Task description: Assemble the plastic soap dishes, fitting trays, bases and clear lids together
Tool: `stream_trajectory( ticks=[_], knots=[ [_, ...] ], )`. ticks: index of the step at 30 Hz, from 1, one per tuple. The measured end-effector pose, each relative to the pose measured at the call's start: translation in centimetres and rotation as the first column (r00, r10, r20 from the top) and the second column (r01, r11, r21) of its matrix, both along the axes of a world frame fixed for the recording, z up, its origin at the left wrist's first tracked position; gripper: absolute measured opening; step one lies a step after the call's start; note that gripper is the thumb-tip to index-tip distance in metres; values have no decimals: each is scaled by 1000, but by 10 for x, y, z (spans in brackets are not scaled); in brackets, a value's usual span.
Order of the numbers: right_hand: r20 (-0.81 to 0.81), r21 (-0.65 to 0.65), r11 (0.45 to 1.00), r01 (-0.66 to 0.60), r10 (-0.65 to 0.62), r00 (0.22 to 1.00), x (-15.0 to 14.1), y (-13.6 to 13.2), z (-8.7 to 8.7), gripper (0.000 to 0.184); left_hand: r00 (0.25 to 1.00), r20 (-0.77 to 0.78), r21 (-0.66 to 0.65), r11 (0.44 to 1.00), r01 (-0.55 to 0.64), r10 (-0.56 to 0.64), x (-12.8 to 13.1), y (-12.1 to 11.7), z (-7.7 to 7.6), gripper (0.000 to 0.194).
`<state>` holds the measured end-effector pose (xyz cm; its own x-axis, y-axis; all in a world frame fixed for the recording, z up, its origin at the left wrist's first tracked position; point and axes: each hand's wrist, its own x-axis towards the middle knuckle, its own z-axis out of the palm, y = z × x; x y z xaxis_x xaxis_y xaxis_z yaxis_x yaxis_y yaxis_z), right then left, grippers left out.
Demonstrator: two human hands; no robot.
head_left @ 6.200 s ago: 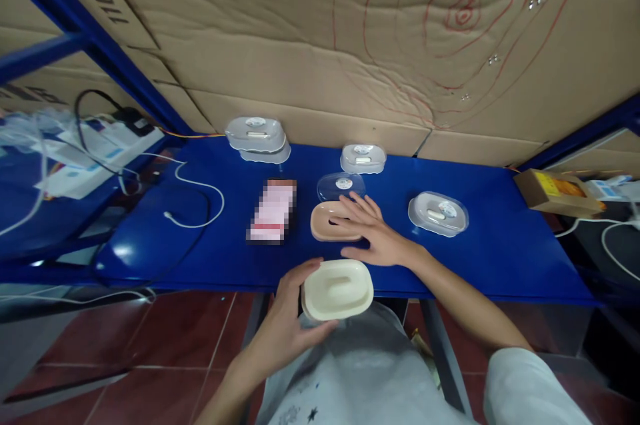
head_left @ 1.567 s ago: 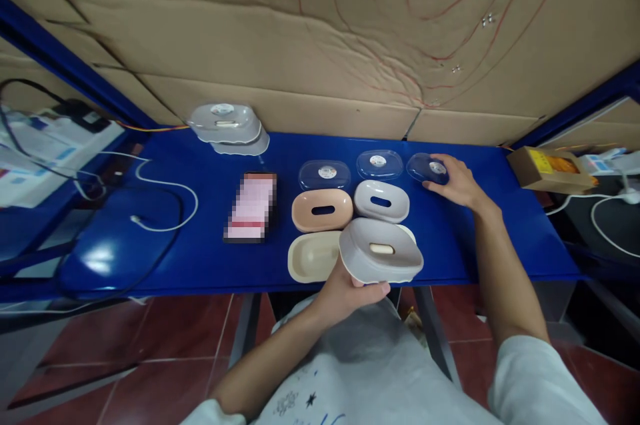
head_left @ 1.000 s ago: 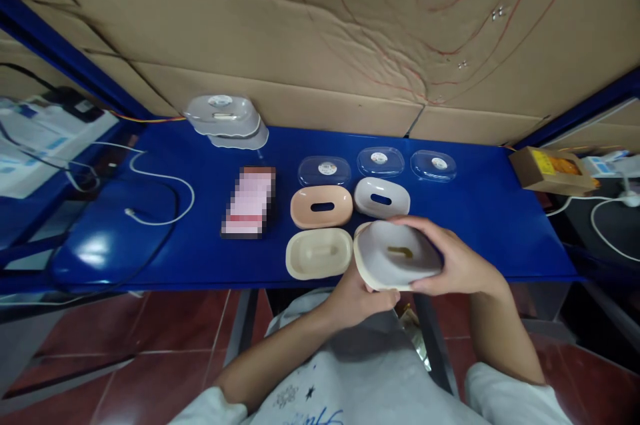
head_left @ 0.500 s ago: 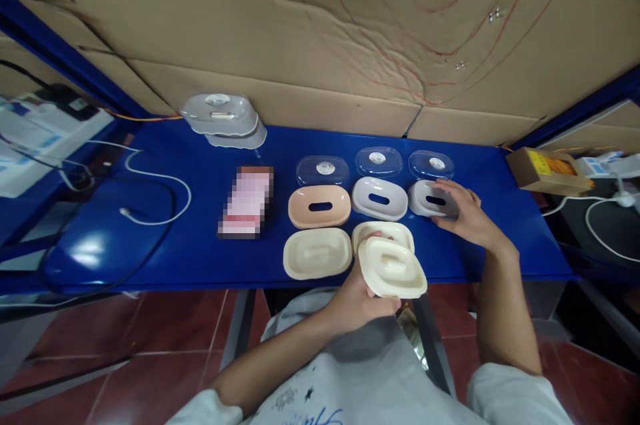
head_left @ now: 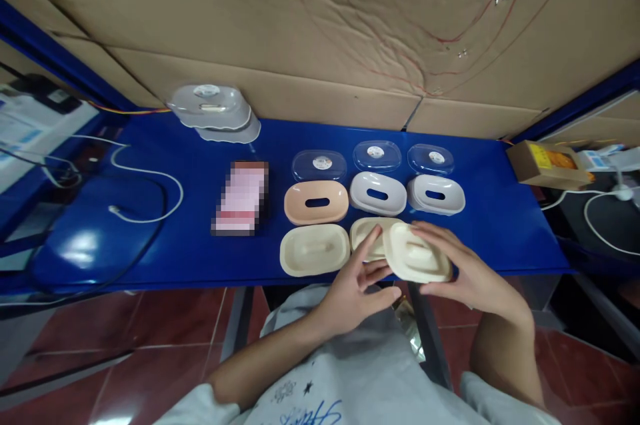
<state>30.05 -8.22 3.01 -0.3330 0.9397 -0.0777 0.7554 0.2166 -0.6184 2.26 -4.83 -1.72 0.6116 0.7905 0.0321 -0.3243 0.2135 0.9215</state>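
Note:
Near the desk's front edge, my right hand [head_left: 457, 268] grips a cream oval plastic dish [head_left: 417, 255] by its right end, tilted above the desk. My left hand [head_left: 363, 288] is beside that dish's left end, thumb and fingers spread apart. Behind it, a second cream oval dish [head_left: 367, 232] lies partly covered by the fingers and the held dish. To the left rests another cream dish [head_left: 315, 252]. A row of oval pieces with centre slots sits behind: one orange [head_left: 295, 202], one pale grey [head_left: 357, 188], and one pale grey [head_left: 453, 193] at the right.
Clear lids with round stickers [head_left: 300, 168] [head_left: 393, 157] [head_left: 447, 157] lie along the back. A blurred-out pink screen [head_left: 243, 198] lies left of them. Grey containers with a clear cover [head_left: 225, 122] stand at the back left. A white cable [head_left: 150, 168] and a cardboard box [head_left: 543, 175] flank the blue desk.
The cream dish has passed from my left hand to my right, moving rightward. My right hand has left the grey slotted piece, and my left hand has let go.

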Motion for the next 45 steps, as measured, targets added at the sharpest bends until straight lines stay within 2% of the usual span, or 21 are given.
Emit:
stream_trajectory(
  ticks=[2, 3, 5, 6, 8, 11, 13, 16, 19, 21, 23, 26, 29, 32, 34, 36, 38, 39, 41, 43, 45],
  knots=[
    [58, 25, 992, 122, -124, 991, 25, -8, -9, 84, 973, -93, 272, 945, -181, 213, -17, -1, 3, 72],
    [90, 43, 984, 174, -177, 980, 37, -12, -14, 83, 936, -124, 451, 859, -244, 330, -28, 0, 3, 62],
    [161, 79, 966, 248, -258, 953, 55, -19, -26, 80, 832, -129, 733, 617, -286, 540, -50, 1, 2, 51],
    [200, 93, 958, 271, -285, 937, 62, -22, -32, 78, 790, -130, 800, 534, -274, 599, -61, 2, -1, 48],
    [272, 92, 952, 292, -306, 912, 70, -26, -43, 75, 714, -157, 852, 459, -251, 682, -80, 3, -11, 43],
    [338, 72, 953, 295, -302, 891, 69, -30, -48, 74, 611, -220, 861, 446, -244, 760, -99, 2, -29, 38],
    [350, 112, 950, 293, -314, 883, 58, -31, -39, 77, 542, -241, 870, 427, -247, 805, -107, 1, -38, 36],
    [257, 200, 953, 228, -276, 926, 23, -23, -19, 76, 455, -243, 880, 392, -269, 857, -112, -1, -42, 33],
    [120, 215, 974, 67, -94, 988, -27, -2, -10, 64, 408, -266, 873, 398, -283, 873, -115, -2, -44, 33],
    [78, 213, 973, -91, 76, 994, -63, 14, -15, 55, 390, -300, 860, 424, -285, 871, -115, -2, -45, 34],
    [84, 270, 947, -176, 158, 984, -96, 27, -26, 48, 366, -344, 844, 456, -283, 865, -114, -2, -46, 36],
    [145, 374, 894, -246, 205, 968, -137, 35, -42, 42, 350, -393, 821, 496, -284, 850, -112, 1, -44, 39],
    [192, 409, 864, -292, 232, 954, -162, 35, -53, 37, 380, -386, 791, 513, -332, 841, -111, 2, -41, 40],
    [203, 408, 859, -310, 246, 948, -170, 31, -61, 33, 432, -385, 688, 566, -455, 816, -113, -3, -34, 37],
    [166, 419, 858, -296, 248, 954, -170, 27, -63, 32, 477, -375, 549, 605, -577, 795, -116, -11, -27, 33],
    [71, 463, 855, -232, 225, 972, -169, 23, -62, 32, 518, -333, 346, 613, -710, 788, -120, -20, -18, 32],
    [-24, 510, 847, -151, 189, 982, -170, 18, -58, 32, 593, -274, 58, 628, -776, 757, -123, -27, -10, 36],
    [-53, 524, 842, -127, 180, 982, -170, 16, -54, 32, 655, -233, -113, 649, -752, 719, -124, -30, -6, 39],
    [-60, 528, 835, -153, 217, 974, -173, 16, -46, 32, 786, -111, -445, 677, -587, 608, -124, -32, -2, 49],
    [-47, 521, 818, -242, 311, 949, -175, 22, -38, 29, 854, 15, -663, 644, -381, 520, -123, -31, -2, 57],
    [-64, 534, 800, -274, 361, 930, -175, 35, -32, 28, 859, 80, -769, 580, -269, 505, -120, -27, -4, 60]
  ],
)
